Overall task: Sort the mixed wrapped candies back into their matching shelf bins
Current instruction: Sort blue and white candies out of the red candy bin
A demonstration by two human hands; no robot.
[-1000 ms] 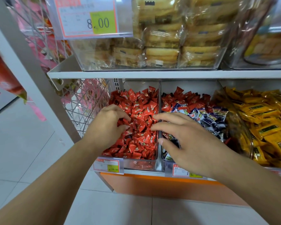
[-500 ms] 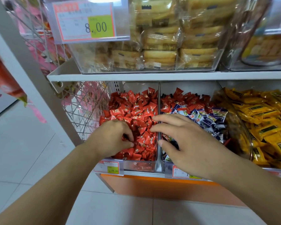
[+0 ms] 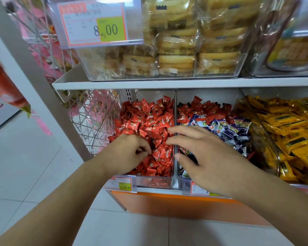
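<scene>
A: Where's room around the divider (image 3: 175,121)?
B: Left of it, red candies (image 3: 150,119) fill their bin; right, some sit among blue ones (image 3: 226,128).
A: Hands?
B: Left hand (image 3: 126,153) curled, pinching red candies; right hand (image 3: 203,157) spread loose across the divider.

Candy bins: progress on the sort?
Done: the left bin looks all red candies. In hand: left hand curls into that pile, whether it pinches one is unclear; right hand is spread open over the divider. Left: the middle bin still has red candies piled behind the blue-and-white candies.
</scene>
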